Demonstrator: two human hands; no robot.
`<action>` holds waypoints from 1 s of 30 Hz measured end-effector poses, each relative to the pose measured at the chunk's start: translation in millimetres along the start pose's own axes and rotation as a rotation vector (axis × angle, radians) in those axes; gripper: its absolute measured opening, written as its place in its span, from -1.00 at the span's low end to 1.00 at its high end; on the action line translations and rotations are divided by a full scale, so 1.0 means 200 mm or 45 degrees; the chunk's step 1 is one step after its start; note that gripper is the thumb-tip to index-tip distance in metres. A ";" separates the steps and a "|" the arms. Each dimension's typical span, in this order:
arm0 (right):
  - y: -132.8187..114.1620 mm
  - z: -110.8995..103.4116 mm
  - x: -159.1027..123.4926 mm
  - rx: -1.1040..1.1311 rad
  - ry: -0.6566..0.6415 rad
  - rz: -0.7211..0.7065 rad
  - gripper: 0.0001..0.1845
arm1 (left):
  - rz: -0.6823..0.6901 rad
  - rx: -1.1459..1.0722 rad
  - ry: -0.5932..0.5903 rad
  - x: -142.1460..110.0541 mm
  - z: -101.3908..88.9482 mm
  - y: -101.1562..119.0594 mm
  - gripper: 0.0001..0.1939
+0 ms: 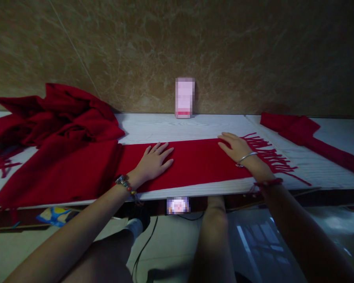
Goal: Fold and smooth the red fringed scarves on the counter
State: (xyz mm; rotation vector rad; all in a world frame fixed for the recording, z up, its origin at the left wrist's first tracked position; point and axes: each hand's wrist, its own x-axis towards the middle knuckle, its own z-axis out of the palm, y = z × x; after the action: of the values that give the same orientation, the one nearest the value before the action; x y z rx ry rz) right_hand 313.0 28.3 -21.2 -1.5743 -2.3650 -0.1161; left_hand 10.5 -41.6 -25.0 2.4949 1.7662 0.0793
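A red scarf (194,163) lies flat as a long folded strip on the white table, its fringe (271,157) spread at the right end. My left hand (155,161) rests on the strip left of its middle, fingers spread. Near the fringed end, my right hand (236,147) lies on the cloth with its fingers stretched out toward the far edge. Neither hand grips anything. To the left, a heap of rumpled red cloth (67,122) adjoins the strip; where one piece ends and the other begins is hard to tell.
A phone (184,97) leans upright against the brown marbled wall (153,47). Another red cloth strip (306,133) lies at the right of the white table (171,125). Below the front edge are a small blurred screen (178,205), a blue and yellow packet (54,216) and a black cable (146,247).
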 end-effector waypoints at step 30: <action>0.24 0.01 0.02 -0.284 -0.144 0.287 -0.42 | -0.471 -0.029 0.021 -0.03 -0.01 -0.03 -0.39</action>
State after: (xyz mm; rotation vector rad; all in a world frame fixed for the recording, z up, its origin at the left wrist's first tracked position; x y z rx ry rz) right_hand 355.5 51.0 -26.9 -1.9891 -2.3027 -0.2559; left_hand 2.4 -46.1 -22.9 2.1138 2.1835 0.0941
